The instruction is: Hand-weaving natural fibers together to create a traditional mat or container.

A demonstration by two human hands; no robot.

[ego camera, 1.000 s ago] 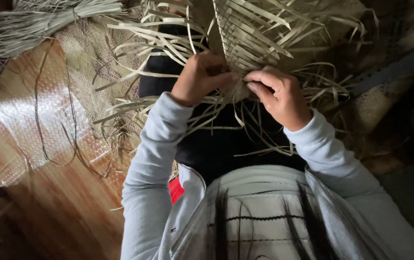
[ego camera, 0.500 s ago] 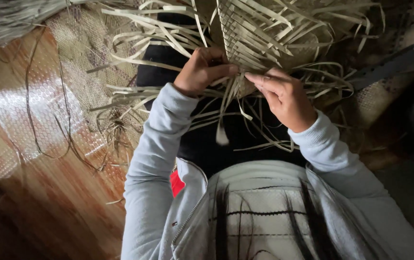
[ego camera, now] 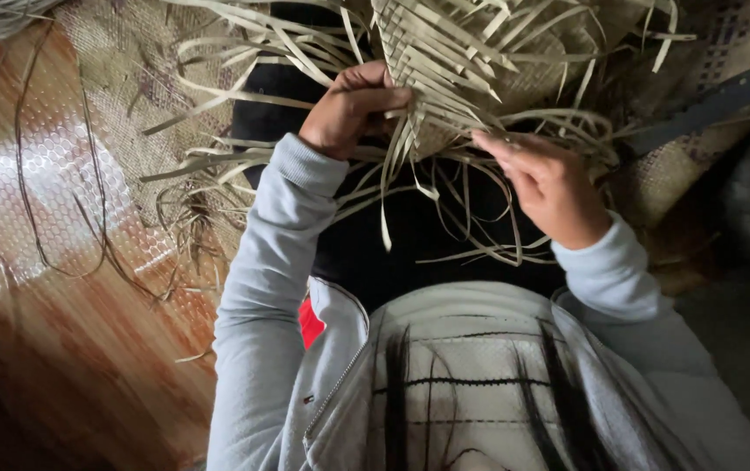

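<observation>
Left hand (ego camera: 350,106): our grip stayed clenched on woven mat (ego camera: 445,61) edge.
Right hand (ego camera: 549,183): since half a second earlier, we drew back; fingers loose, touching loose strips (ego camera: 479,166).

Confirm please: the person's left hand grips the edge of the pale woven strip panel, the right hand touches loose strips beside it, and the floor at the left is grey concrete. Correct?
Not quite. The head view shows the floor as reddish-brown with a wood look, not grey concrete. The left hand does grip the pale woven strip panel, and the right hand touches loose strips.
</observation>
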